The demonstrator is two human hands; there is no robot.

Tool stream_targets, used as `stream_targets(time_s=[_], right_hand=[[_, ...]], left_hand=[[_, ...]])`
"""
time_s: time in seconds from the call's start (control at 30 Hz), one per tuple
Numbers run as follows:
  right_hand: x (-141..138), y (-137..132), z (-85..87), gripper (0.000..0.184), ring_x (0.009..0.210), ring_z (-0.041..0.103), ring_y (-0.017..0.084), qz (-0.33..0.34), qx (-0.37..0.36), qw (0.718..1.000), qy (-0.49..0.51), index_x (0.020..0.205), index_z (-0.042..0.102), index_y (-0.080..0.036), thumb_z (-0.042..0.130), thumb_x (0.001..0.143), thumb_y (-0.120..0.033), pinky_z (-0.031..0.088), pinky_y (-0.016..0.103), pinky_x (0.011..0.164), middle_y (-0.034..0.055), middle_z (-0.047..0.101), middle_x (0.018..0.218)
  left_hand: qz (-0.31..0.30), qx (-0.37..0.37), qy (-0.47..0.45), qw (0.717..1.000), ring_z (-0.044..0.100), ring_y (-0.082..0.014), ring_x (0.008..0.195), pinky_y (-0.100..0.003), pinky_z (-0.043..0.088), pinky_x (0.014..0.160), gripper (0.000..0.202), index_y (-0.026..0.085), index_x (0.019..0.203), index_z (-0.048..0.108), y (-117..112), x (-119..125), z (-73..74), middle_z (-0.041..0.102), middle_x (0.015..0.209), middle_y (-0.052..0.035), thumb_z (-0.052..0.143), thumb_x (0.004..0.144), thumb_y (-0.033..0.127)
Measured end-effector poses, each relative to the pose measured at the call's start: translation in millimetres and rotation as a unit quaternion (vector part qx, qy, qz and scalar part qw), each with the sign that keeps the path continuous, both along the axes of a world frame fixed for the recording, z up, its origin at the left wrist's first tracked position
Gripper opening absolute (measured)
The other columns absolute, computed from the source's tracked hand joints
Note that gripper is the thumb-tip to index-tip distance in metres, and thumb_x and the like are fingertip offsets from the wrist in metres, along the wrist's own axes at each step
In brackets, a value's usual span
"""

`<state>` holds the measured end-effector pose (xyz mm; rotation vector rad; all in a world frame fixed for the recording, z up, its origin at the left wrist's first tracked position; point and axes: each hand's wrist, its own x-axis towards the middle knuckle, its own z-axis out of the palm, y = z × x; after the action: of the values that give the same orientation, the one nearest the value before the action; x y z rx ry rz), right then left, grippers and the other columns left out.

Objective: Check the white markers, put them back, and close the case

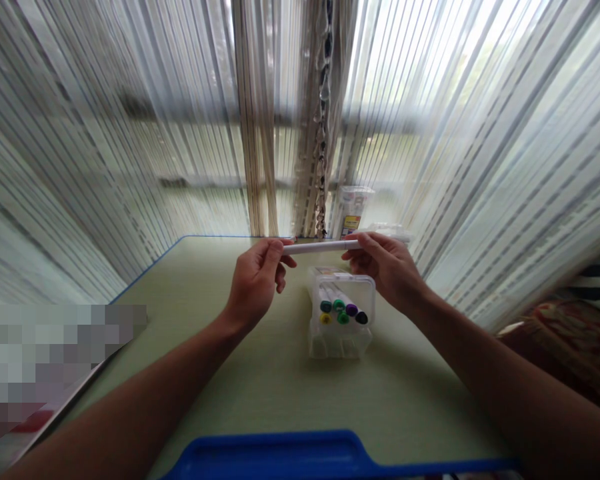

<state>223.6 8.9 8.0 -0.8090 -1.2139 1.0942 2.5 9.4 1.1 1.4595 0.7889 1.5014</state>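
A white marker [317, 247] is held level above the table, one end in each hand. My left hand [256, 280] pinches its left end with curled fingers. My right hand [387, 267] pinches its right end. Below the marker a clear plastic case [341, 337] lies on the pale green table [260, 380], holding several markers with yellow, green, purple and black caps [343, 312].
A clear container with a label [353, 212] stands at the table's far edge against striped sheer curtains [480, 167]. A blue plastic edge [290, 457] runs along the near side. A patterned cushion [565, 353] lies at the right.
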Motion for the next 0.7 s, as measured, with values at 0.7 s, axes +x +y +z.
stream_targets(time_s=[0.7], right_hand=[[1.3, 1.5, -4.5, 0.026, 0.052, 0.057, 0.009, -0.017, 0.014, 0.999, -0.038, 0.080, 0.073, -0.018, 0.088, 0.068, -0.036, 0.039, 0.022, 0.046, 0.0015, 0.071, 0.066]], left_hand=[[-0.002, -0.014, 0.031, 0.999, 0.047, -0.0053, 0.041, -0.020, 0.038, 0.037, 0.023, 0.011, 0.093, 0.068, -4.0, 0.8, 1.1, 0.060, 0.067, 0.0009, 0.073, 0.082, 0.031]])
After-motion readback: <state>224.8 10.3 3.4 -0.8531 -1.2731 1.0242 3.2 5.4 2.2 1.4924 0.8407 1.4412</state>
